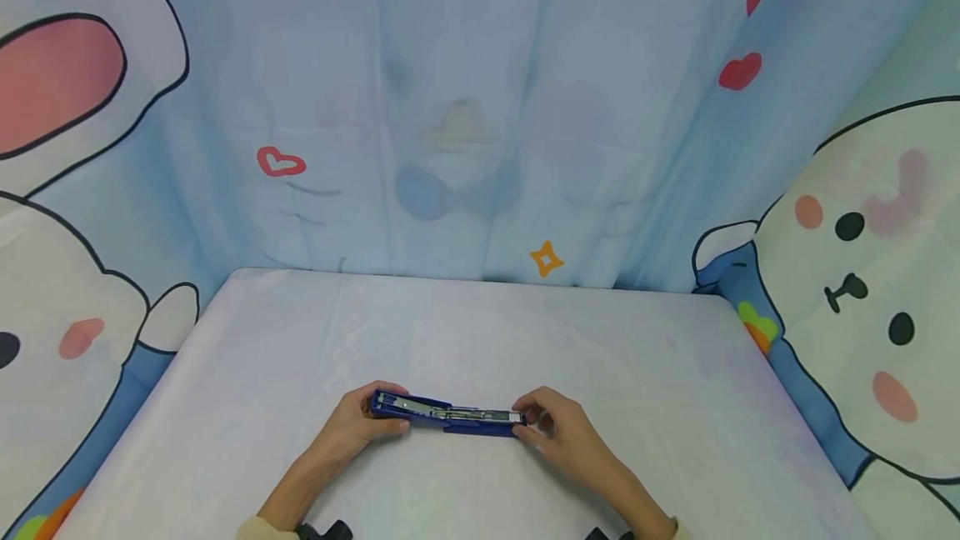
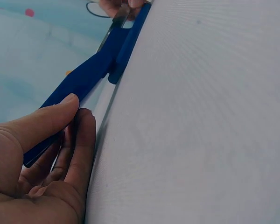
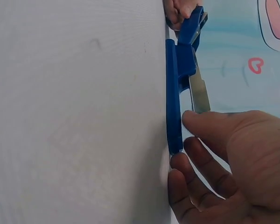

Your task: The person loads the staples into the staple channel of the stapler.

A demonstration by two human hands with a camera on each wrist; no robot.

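A blue stapler (image 1: 450,417) lies swung wide open across the front of the white table, its metal staple channel facing up. My left hand (image 1: 356,423) grips the raised top arm, with the thumb along the near side and the fingers behind and below. In the left wrist view that blue arm (image 2: 86,74) slants up off the table. My right hand (image 1: 558,432) holds the other end between thumb and fingers. The right wrist view shows the blue base (image 3: 173,98) low along the tabletop, the thumb at its edge beside the metal channel (image 3: 199,91).
A white cloth covers the table (image 1: 585,340). Behind it hangs a light blue curtain (image 1: 465,40) printed with hearts and cartoon animals, which also runs along both sides. Dark wrist straps (image 1: 326,532) show at the bottom edge.
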